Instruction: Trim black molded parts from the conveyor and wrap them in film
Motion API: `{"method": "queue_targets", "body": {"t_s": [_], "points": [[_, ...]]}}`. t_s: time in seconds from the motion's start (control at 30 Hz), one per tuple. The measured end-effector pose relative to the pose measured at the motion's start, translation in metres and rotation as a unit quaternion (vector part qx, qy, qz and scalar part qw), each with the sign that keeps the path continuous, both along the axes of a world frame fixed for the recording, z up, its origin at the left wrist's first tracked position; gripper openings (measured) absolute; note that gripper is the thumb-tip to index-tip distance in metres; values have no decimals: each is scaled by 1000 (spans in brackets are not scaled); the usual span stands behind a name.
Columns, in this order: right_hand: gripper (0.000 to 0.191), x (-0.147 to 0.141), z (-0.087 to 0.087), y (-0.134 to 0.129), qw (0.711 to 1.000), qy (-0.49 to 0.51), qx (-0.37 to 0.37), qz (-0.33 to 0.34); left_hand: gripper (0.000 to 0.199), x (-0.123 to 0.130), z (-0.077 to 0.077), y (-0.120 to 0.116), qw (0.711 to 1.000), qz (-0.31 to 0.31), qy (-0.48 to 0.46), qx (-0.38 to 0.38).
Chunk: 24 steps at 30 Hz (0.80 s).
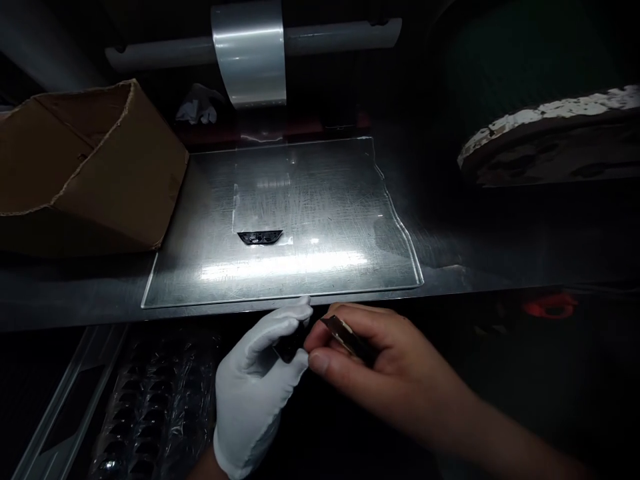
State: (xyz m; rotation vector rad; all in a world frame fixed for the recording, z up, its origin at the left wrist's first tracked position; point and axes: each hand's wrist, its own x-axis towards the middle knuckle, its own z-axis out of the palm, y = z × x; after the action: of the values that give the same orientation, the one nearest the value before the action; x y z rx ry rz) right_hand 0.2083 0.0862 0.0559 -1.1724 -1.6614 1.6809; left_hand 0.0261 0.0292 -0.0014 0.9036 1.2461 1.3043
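My left hand (260, 383), in a white glove, is closed with fingers and thumb around a small black part (290, 345), just in front of the bench edge. My bare right hand (373, 360) meets it from the right, fingertips touching or very close to the part. Gripped in that hand is a slim dark tool (345, 335) with a yellowish edge; its working tip is hidden. Beyond my hands, a black trapezoid-shaped plastic piece (260, 237) lies on a clear glass sheet (330, 200).
A cardboard box (135, 167) stands at the left. Behind the sheet, a wide roll of clear film (250, 53) hangs on a bar. A clear tray of black parts (150, 407) sits low at left. Red-handled scissors or a similar tool (550, 305) lie at right.
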Motion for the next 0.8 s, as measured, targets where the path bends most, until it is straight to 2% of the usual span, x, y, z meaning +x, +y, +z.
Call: {"method": "queue_targets", "body": {"t_s": [0.1,0.2,0.27,0.37,0.5,0.6,0.67,0.8], "points": [[5,-11,-6,-8,999,38,-5,-25,28,-1,-5,-4,999,-23,41,-15],[7,-12,-13,-11,998,43,34,-34,28,-1,-10,-8,996,-46,78,12],[6,-7,-19,-11,994,44,95,-33,38,-2,-9,-8,995,-45,83,23],[6,3,-27,-9,970,51,238,-2,65,-5,1,-2,996,-60,-9,-60],[12,14,-31,-5,909,10,401,109,48,-12,15,6,957,-162,-144,-192],[26,16,-28,-3,880,-20,448,160,51,-15,15,9,922,-234,-197,-238],[30,17,-26,-2,870,-46,457,179,48,-14,12,10,920,-238,-205,-235],[26,23,-21,1,857,-112,466,188,32,-13,11,13,938,-186,-205,-211]]}}
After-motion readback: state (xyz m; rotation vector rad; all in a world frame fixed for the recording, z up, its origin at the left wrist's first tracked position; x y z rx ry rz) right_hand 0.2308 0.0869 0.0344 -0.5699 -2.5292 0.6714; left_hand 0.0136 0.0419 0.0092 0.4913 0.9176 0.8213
